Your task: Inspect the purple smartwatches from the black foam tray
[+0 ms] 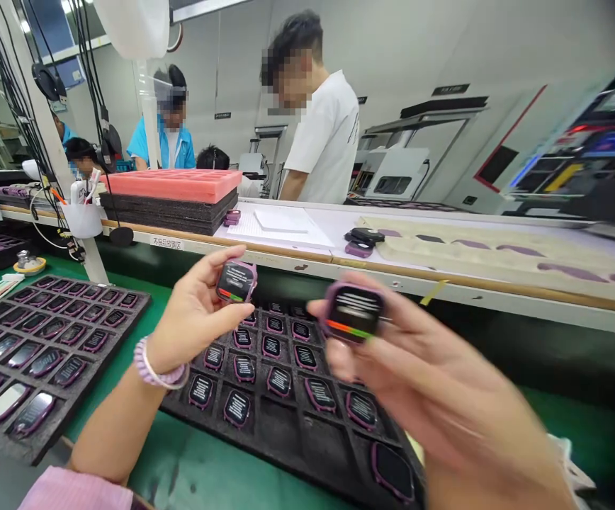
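My left hand (pixel 195 304) pinches a purple-framed smartwatch case (pixel 237 282) between thumb and fingers, its lit screen facing me with lines of text and a coloured strip. Closer to the camera, my right hand (pixel 414 368), slightly blurred, grips a second smartwatch case (pixel 354 312) with a similar lit screen. Neither case has a strap. Below both hands lies a black foam tray (pixel 286 428) whose pockets hold several more such cases with text on their screens. Some front pockets hold nothing, and a dark-screened case (pixel 391 471) sits in the near right corner.
Another full tray (pixel 36 354) lies on the green mat at left. A raised shelf (pixel 307 263) crosses behind, bearing stacked black and pink foam (pixel 172 185), papers and loose cases (pixel 361 241). A post with a pen cup (pixel 83 219) stands left. Several people are beyond the shelf.
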`<state>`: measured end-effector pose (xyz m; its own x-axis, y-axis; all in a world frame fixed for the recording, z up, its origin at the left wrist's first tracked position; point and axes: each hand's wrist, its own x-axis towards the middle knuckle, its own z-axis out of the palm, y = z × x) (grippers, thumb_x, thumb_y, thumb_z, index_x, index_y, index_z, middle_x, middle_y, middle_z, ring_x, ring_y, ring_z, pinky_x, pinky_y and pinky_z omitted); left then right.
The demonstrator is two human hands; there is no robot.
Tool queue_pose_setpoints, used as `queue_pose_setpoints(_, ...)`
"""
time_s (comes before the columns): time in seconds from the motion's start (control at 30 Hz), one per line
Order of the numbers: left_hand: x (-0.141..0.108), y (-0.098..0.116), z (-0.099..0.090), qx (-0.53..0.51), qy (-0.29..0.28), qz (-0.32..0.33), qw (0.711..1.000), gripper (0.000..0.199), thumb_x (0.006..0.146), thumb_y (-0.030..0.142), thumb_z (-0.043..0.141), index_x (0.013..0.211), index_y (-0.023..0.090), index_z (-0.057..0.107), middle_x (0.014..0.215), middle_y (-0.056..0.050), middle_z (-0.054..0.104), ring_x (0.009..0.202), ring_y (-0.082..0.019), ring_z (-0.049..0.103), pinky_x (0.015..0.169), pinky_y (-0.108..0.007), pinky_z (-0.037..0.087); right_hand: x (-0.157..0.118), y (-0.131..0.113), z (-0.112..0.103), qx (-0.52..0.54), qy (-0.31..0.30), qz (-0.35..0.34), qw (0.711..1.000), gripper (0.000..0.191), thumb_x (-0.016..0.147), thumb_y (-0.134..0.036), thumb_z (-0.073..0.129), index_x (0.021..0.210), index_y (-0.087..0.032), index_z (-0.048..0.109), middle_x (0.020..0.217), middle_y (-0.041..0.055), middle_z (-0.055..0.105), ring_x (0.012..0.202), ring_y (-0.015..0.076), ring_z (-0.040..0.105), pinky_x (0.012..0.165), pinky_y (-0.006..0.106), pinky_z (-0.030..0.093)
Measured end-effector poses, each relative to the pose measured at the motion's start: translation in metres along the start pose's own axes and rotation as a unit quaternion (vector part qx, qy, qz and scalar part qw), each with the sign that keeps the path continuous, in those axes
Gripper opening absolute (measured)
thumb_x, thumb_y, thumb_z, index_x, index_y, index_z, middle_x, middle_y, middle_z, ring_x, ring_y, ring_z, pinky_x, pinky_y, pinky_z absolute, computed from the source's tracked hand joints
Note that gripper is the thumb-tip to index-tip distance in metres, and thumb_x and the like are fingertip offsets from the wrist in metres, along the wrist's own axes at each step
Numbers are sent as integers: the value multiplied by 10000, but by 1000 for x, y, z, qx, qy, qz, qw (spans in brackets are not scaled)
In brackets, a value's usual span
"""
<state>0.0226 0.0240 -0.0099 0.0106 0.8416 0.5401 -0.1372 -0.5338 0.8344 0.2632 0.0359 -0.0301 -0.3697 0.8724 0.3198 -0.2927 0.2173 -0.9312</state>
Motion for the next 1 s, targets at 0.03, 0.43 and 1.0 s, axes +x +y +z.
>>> queue_pose_setpoints(0.03,5,-9,6,2,0,-12,1000,591,736,165,794,1280,213,569,1044,-54,638,829,-123,619,661,-172,545,7,2,3,27,-8,14,1000,593,837,-403,837,1359,-314,569,1219,119,641,796,213,658,691,360,584)
queue_pose_setpoints(0.43,19,-51,21,-7,-45,-100,994,554,750,187,700,1278,176,533,1086,-72,623,614,-61,619,576,-179,547,42,38,4,42,-20,40,998,500,786,-309,806,1224,-244,574,894,18,635,728,164,602,674,299,499)
queue_pose_setpoints(1.0,17,-51,27,-70,-64,-143,985,409,823,281,667,1206,177,570,988,-51,669,647,-142,714,635,-240,625,46,39,3,39,24,23,999,460,729,-371,873,1077,-229,609,924,6,605,592,104,516,537,245,417)
